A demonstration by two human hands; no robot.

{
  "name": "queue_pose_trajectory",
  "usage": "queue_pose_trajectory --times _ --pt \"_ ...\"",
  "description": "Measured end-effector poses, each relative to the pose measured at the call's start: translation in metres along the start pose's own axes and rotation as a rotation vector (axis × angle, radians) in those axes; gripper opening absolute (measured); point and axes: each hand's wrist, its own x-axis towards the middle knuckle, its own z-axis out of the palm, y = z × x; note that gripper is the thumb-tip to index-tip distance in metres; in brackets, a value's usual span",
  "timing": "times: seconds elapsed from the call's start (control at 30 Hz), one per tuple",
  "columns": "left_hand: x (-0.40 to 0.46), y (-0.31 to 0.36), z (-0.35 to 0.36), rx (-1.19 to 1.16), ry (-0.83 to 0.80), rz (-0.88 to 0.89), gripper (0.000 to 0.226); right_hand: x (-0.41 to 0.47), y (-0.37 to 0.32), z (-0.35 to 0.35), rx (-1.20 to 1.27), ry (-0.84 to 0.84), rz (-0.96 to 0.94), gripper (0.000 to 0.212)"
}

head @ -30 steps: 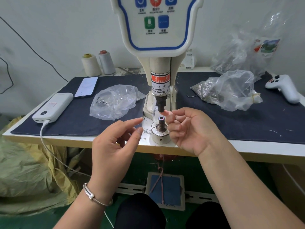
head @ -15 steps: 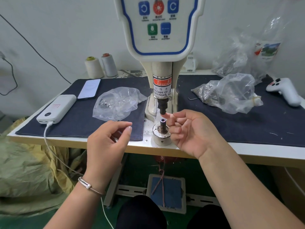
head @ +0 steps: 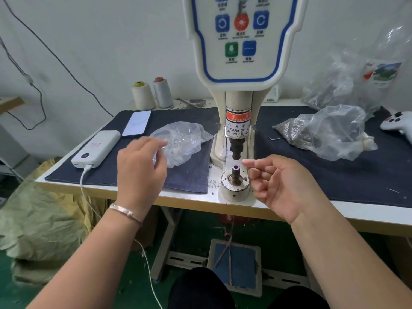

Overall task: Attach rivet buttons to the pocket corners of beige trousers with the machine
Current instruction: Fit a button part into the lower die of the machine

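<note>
A: From the head camera, where are the hands?

B: The left hand (head: pixel 140 166) is at nine o'clock from the cream riveting machine (head: pixel 239 63), reaching over the crumpled clear plastic bag of small metal parts (head: pixel 180 141). It is blurred – the fingers look loosely curled above the bag, and nothing can be made out between them. The right hand (head: pixel 281 181) sits at three o'clock of the round steel lower die (head: pixel 235 182), palm up, fingers slack, forefinger pointing at the die's post, and it holds nothing that shows.

A: And the beige trousers?

B: Not in view. No garment lies under the black upper punch (head: pixel 235 149), so riveting has likely not begun; the step in hand looks like fetching a rivet part from the bag.

A: How should she do it well?

B: Pinch one piece only, seat it square on the die, then pull every finger clear of the punch before touching the blue foot pedal (head: pixel 234 266) at six o'clock – the red warning label (head: pixel 236 124) says as much.

A: The surface and room?

B: A white table (head: pixel 361 216) covered by dark denim cloth (head: pixel 185 175). At ten o'clock lie a white power bank (head: pixel 95 148) with its cable and a pale phone (head: pixel 137 122); two thread cones (head: pixel 152 94) stand at eleven. At two o'clock sits a larger clear bag of grey metal pieces (head: pixel 323 132), with a white game controller (head: pixel 396 123) beyond. Yellowish sacks (head: pixel 42 221) slump on the green floor at eight o'clock.
</note>
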Motion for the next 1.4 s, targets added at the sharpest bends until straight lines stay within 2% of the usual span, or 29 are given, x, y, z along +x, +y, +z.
queue_pose_trajectory --times 0.07,0.17,0.23,0.33,0.47,0.83,1.23,1.4 --pt "0.019 -0.007 0.007 0.090 -0.061 0.022 0.023 0.000 0.001 -0.004 0.027 0.044 -0.059 0.022" --pt "0.051 -0.019 0.028 0.279 -0.361 -0.110 0.032 0.000 0.001 -0.010 0.075 0.083 -0.143 0.023" --pt "0.064 -0.024 0.042 0.369 -0.528 -0.130 0.033 -0.001 0.002 -0.014 0.065 0.091 -0.175 0.023" --pt "0.075 -0.031 0.057 0.435 -0.617 -0.136 0.025 -0.003 0.002 -0.019 0.043 0.094 -0.193 0.022" --pt "0.079 -0.042 0.065 0.474 -0.613 -0.172 0.022 -0.004 0.001 -0.024 0.014 0.104 -0.215 0.023" --pt "0.083 -0.052 0.081 0.386 -0.597 -0.251 0.018 -0.005 0.002 -0.028 -0.008 0.093 -0.229 0.025" --pt "0.083 -0.053 0.081 0.442 -0.553 -0.212 0.016 -0.001 0.007 -0.028 -0.005 0.074 -0.214 0.027" --pt "0.083 -0.051 0.081 0.462 -0.584 -0.223 0.011 -0.001 0.008 -0.030 -0.010 0.065 -0.222 0.035"
